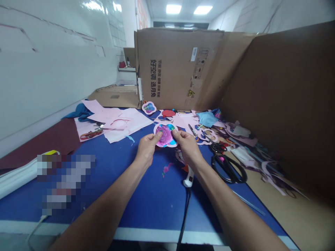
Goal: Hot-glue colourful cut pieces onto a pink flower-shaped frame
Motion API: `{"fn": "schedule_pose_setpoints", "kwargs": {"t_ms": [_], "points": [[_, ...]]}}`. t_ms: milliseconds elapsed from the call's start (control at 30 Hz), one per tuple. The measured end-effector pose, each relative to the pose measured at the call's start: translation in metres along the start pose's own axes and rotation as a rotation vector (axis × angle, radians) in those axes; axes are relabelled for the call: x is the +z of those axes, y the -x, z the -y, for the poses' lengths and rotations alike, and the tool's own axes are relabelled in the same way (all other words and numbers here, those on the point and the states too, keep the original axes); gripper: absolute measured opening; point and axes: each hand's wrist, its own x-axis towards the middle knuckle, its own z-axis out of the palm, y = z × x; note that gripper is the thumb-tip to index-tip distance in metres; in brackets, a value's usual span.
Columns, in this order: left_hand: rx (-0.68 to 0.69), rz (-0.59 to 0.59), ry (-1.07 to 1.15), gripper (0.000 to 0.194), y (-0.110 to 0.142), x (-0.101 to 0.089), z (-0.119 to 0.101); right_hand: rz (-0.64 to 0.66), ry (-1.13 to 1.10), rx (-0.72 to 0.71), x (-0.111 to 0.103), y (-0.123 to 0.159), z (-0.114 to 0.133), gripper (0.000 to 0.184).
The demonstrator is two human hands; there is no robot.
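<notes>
A flower-shaped, pink-edged paper cutout (166,136) with a shiny purple and blue middle is held up over the table. My left hand (146,148) pinches its left edge, thumb on the front. At the right edge my right hand (187,144) grips it the same way. Below my right hand lies a white-handled tool (188,179) with a black cord; its front part is hidden. A similar flower cutout (149,108) rests farther back by the cardboard. Small colourful scraps (166,169) lie on the blue table under my hands.
Large black-handled scissors (229,169) lie right of my right forearm. Pink paper sheets (128,122) spread at the back left, and a pile of scraps (244,143) fills the right. A tall cardboard box (175,69) walls the back. A power strip, partly blurred, lies left.
</notes>
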Motion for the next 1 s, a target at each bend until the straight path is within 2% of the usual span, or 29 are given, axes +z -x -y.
{"fn": "schedule_pose_setpoints", "kwargs": {"t_ms": [267, 467, 700, 833, 1000], "points": [[0.058, -0.042, 0.025, 0.058, -0.0073, -0.0032, 0.0036, 0.014, -0.006, 0.016, 0.003, 0.0028, 0.0031, 0.062], [0.065, -0.07, 0.092, 0.059, -0.0068, -0.0015, 0.0006, 0.093, 0.025, 0.05, 0.0046, 0.0042, 0.0016, 0.061], [0.093, -0.078, 0.043, 0.057, -0.0063, -0.002, 0.0, 0.054, 0.047, -0.026, 0.0035, 0.0029, 0.0007, 0.058], [0.131, -0.092, 0.038, 0.056, -0.0084, -0.0044, 0.0038, 0.087, 0.061, 0.011, 0.0034, 0.0018, 0.0004, 0.06], [0.102, -0.044, 0.007, 0.054, -0.0084, -0.0052, 0.0055, 0.06, 0.072, -0.048, 0.0028, 0.0019, 0.0021, 0.056]]}}
